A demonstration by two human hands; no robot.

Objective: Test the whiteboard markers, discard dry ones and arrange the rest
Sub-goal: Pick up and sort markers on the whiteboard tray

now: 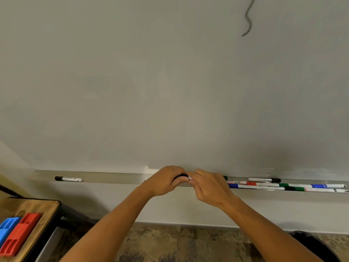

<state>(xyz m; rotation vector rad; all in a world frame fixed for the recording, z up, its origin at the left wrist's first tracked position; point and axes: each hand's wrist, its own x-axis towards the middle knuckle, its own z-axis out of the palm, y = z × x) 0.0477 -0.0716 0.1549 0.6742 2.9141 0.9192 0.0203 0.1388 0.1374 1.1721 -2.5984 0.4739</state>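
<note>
Nearest, at seven o'clock, a blue plastic block [7,228] and a red plastic block [20,233] lie side by side on a wooden-topped table [43,210]. Just beyond, both arms meet at the long metal whiteboard tray [113,177]: the left hand [164,181] curls round the black cap end of a black-capped white marker [182,175], while the right hand [211,186] pinches its white barrel, fingers bent. Farther along the tray, a lone black-capped marker [68,179] lies at nine o'clock, a cluster of mixed-colour markers [287,185] at three, and a thin dark squiggle [247,17] marks the grey-white whiteboard [151,82] at one o'clock.
</note>
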